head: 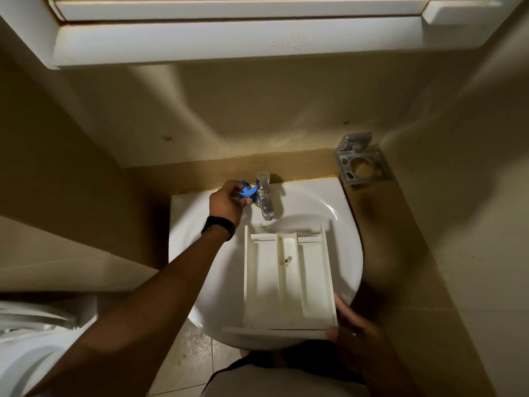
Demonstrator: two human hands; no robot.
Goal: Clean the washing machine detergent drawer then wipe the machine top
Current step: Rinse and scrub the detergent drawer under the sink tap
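Head view: a person stands at a white sink (340, 213) in a dim, narrow washroom, looking down at both hands.
Drawer: the detergent drawer (286, 279) is out of the washing machine and held over the basin, open side up, its front panel toward the person and its far end under the tap (264, 200).
Right hand: the right hand (347, 325) grips the drawer at its near right corner, thumb over the front panel and fingers along the side wall.
Left hand: the left hand (226, 200) reaches to the sink's back ledge just left of the tap, fingers curled around a blue cloth (247, 191).
Water: no stream shows from the tap, and the drawer looks dry as far as the dim light lets me tell.
Drawer condition: yellowish staining shows in the compartments, around the small tube in the middle one.
Done so far: judging from how things lie, the drawer has been pulled out and brought to the sink.
Left to do: rinsing and scrubbing seem not yet begun; after that come refitting the drawer and wiping the machine top.
Also in view: a metal toothbrush holder (362, 164) on the right wall and a white cabinet (229, 41) overhead.
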